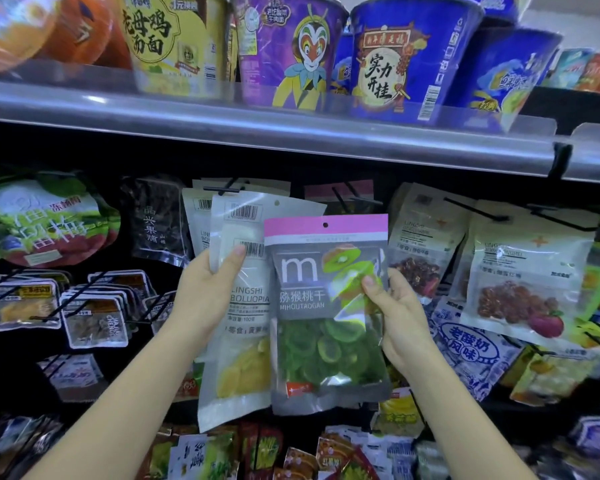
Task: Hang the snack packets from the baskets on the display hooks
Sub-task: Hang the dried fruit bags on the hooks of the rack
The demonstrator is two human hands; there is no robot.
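While both arms are reaching up toward the display, left grip (205, 289): is clasping the left edge of the pineapple packet (243, 344), thumb pressing on its front.
Pineapple packet: is being held upright, its top just beside a black hook (222, 190) and in front of similar hanging packets.
Kiwi packet (326, 327): is being held upright in the air, overlapping the pineapple packet's right edge, punched pink header uppermost.
Right grip (395, 313): is pinching the kiwi packet's right edge.
Berry packets (527, 289): are hanging on hooks at the right.
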